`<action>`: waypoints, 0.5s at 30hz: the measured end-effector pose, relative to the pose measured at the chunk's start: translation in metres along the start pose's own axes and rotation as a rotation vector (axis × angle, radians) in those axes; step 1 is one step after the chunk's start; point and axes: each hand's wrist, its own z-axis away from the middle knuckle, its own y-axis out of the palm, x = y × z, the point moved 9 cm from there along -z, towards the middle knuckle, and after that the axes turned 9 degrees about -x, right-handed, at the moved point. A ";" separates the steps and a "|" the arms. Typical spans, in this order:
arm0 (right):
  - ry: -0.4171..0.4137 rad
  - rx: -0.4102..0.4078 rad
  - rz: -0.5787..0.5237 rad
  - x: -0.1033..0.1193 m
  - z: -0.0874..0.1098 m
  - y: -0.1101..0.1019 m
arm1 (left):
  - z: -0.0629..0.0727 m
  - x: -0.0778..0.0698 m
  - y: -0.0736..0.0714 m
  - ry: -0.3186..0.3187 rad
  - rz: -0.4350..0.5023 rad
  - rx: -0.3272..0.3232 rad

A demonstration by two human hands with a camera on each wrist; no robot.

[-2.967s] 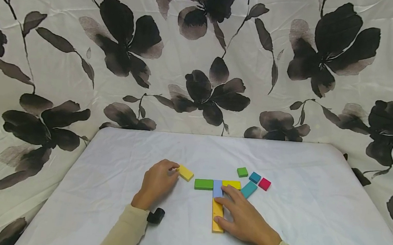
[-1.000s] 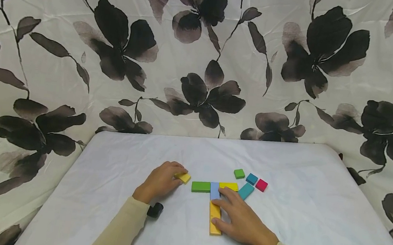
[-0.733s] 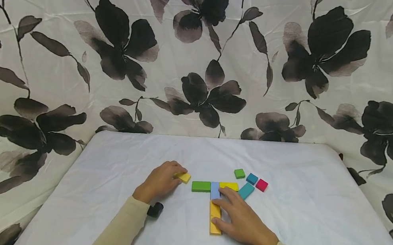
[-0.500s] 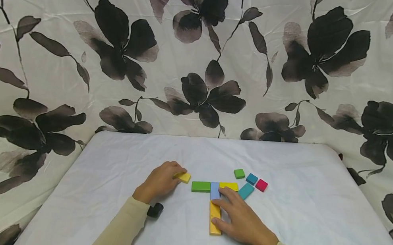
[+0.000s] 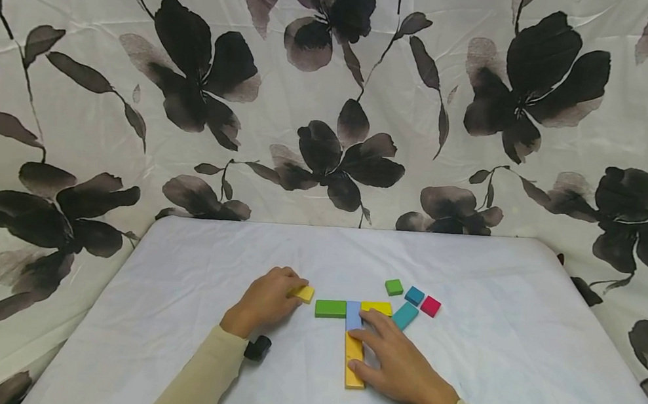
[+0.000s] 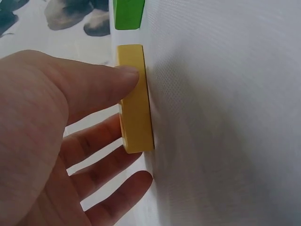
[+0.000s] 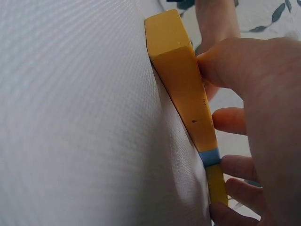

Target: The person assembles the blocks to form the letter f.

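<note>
My left hand pinches a small yellow block that lies on the white cloth; in the left wrist view the thumb presses one side of that block, with fingers behind it. A row of flat blocks lies to the right: a green block, a light blue block and another yellow block. Toward me from the blue one runs a long orange-yellow block. My right hand rests with loosely spread fingertips on these blocks, its thumb on the orange-yellow block. Its palm side is partly hidden in the head view.
Beyond the right hand lie a teal block, a small green block, a dark blue block and a red block. A white cloth covers the table; a flowered curtain hangs behind it.
Over three seconds my left hand has shifted from touching the small yellow block's end to gripping across it, and the block has turned slightly. My right hand stays on the row.
</note>
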 end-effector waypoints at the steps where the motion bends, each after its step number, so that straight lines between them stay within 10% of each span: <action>1: 0.001 0.001 -0.001 0.000 0.000 0.000 | 0.000 0.000 0.000 -0.003 -0.001 0.002; 15: -0.014 -0.014 0.003 -0.001 0.000 0.000 | -0.004 0.000 -0.001 0.003 0.045 -0.018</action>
